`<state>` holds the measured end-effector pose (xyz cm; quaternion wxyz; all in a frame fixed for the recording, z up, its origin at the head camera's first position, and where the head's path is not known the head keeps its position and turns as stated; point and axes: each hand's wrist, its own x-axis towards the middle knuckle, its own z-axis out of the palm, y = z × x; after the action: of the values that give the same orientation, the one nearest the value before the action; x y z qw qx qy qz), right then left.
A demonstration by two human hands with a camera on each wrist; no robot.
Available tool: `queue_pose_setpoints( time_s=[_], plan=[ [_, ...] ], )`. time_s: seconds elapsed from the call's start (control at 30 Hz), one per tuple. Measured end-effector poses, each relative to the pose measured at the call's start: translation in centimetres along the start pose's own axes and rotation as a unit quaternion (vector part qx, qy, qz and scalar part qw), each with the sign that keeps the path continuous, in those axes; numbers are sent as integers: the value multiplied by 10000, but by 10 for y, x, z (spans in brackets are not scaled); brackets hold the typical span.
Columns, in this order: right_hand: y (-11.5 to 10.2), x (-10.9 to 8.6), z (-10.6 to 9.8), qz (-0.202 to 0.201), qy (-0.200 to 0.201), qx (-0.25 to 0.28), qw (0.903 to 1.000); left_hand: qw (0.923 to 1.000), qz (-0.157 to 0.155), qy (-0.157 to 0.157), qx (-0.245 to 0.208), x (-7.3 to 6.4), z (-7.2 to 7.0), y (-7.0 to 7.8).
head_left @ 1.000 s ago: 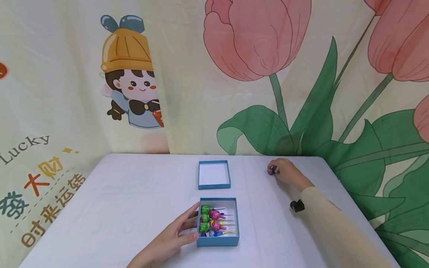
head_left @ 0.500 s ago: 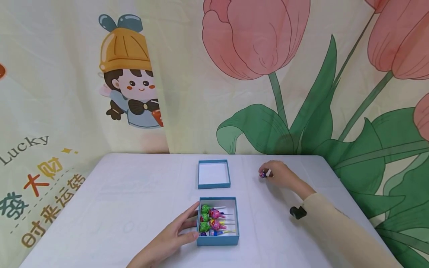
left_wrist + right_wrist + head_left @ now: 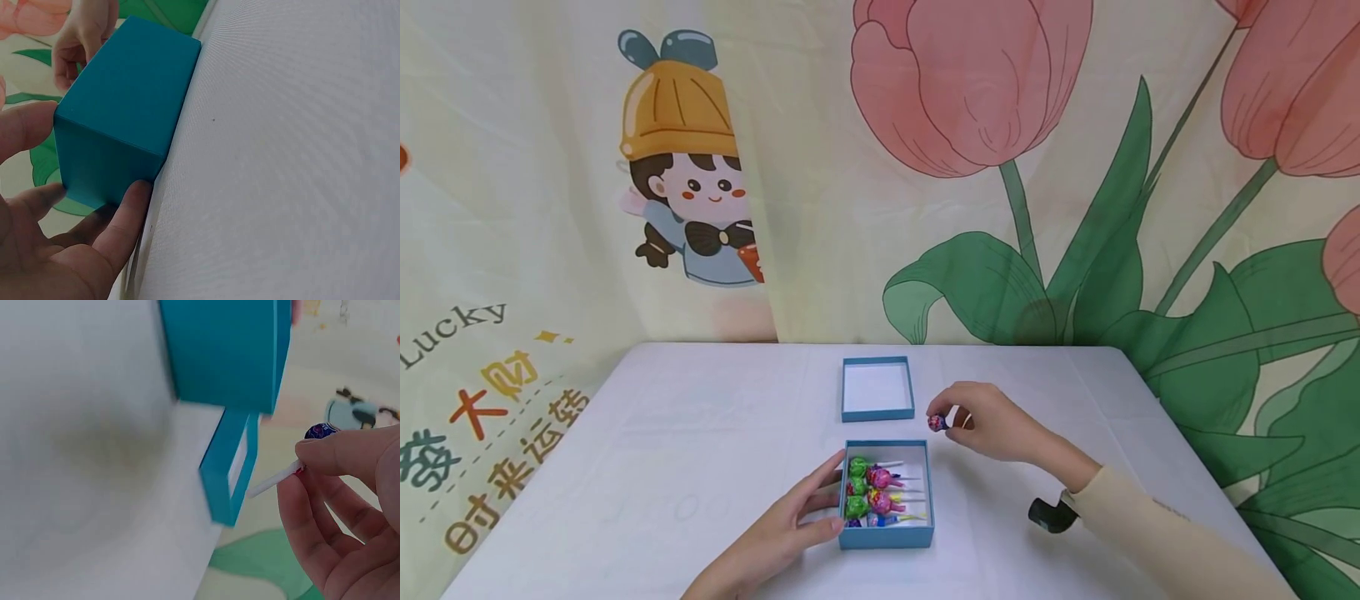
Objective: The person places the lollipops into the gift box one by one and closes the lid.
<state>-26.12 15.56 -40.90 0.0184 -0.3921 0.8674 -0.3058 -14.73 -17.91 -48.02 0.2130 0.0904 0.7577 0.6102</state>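
Note:
A blue box without its lid stands near the front of the table. Inside lie several lollipops: green-wrapped ones along the left, pink ones beside them, a blue one at the front, sticks to the right. My left hand rests against the box's left wall; the left wrist view shows its extended fingers and thumb touching it. Right of the lid, my right hand pinches a purple-wrapped lollipop above the table. Its white stick points out past the fingertips in the right wrist view.
The box's blue lid, white inside facing up, lies behind the box. A white cloth covers the table. Behind it hangs a printed curtain with tulips and a cartoon figure. A black device sits at my right wrist.
My right hand has carried the purple lollipop left and toward me, from the table's back right to just beside the lid and box. The left hand and the box have stayed put.

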Motion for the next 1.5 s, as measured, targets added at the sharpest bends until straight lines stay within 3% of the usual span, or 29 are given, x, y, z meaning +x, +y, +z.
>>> queue_pose_setpoints(
  time_s=[0.23,0.47,0.8,1.23,1.5],
  plan=[
    [-39,-3,12,-401,-311,477,9976,10000,-78,9,-1,1,1,1],
    [-61,-2,29,-459,-526,791,9944,10000,68,-62,-4,0,-1,-1],
    [-64,-1,55,-353,-755,742,9938,9997,188,-150,-3,-1,-1,-2],
    [-69,-2,63,-211,-1172,266,9925,9997,174,-153,-47,-1,-2,-2],
    [-68,1,65,-420,-1328,10,9902,9996,229,-175,-14,-2,-1,-1]
  ],
)
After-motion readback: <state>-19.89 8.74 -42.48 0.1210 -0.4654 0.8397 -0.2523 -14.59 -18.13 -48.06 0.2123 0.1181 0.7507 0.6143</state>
